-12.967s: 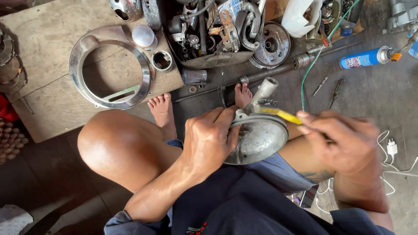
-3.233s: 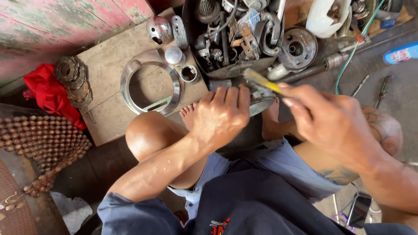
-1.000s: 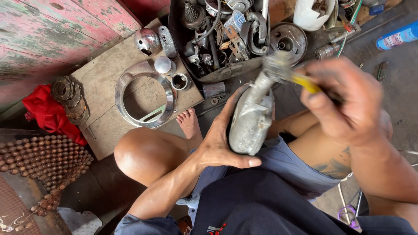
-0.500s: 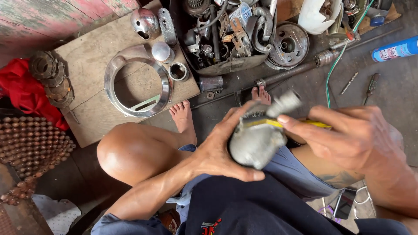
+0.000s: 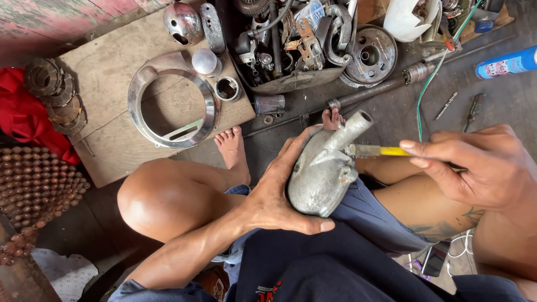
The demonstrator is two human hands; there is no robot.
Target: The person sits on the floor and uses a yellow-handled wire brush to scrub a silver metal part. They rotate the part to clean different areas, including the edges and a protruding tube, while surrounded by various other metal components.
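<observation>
The left hand cups a dull grey metal housing from below and behind: the fingers curl up around its far edge, the thumb lies flat along its near rim, and the grip is closed on it. The housing sits over the lap, between the knees, with its short tube pointing up and away toward the floor clutter.

The right hand is closed around a brush with a yellow handle; index finger and thumb pinch the handle, and the rest of it is hidden in the palm. The brush head touches the housing just below the tube.

Past the housing, two bare feet rest on the dark floor. Beyond them a wooden board carries a large chrome ring, a small cap, a short sleeve and a chrome shell. Beside the board stands a tray crammed with oily parts, with a round hub plate just to its right. A long rod, a green wire, a drill bit and a blue spray can lie farther right. At the far left are stacked gears, a red cloth and a beaded mat.
</observation>
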